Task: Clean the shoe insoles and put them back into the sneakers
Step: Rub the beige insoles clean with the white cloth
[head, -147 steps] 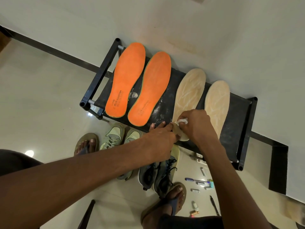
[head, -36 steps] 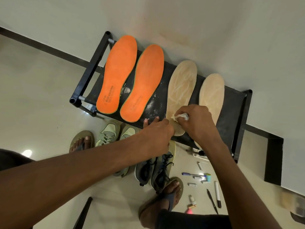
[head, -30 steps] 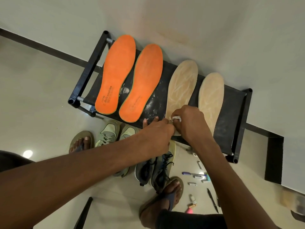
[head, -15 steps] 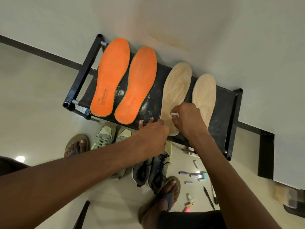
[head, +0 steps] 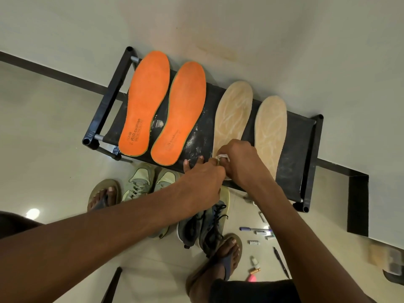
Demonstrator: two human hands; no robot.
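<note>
Two orange insoles (head: 146, 101) (head: 183, 110) and two beige insoles lie side by side on a black shoe rack (head: 303, 149). My right hand (head: 242, 162) grips a small white cloth (head: 222, 157) pressed on the heel end of the left beige insole (head: 234, 110). My left hand (head: 203, 184) pinches that insole's heel at the rack's front edge, two fingertips resting on the rack fabric. The right beige insole (head: 271, 125) lies untouched. Pale green sneakers (head: 142, 182) and dark sneakers (head: 205, 228) stand on the floor below the rack.
The rack stands against a cream wall. White powdery smears mark its fabric between the insoles. My sandalled feet (head: 227, 252) flank the sneakers. Pens (head: 281, 261) and several small tubes lie on the floor at the right.
My right hand has rubbed the cloth back and forth over the beige insole's heel, ending nearer my left hand. My left hand has stayed on the heel.
</note>
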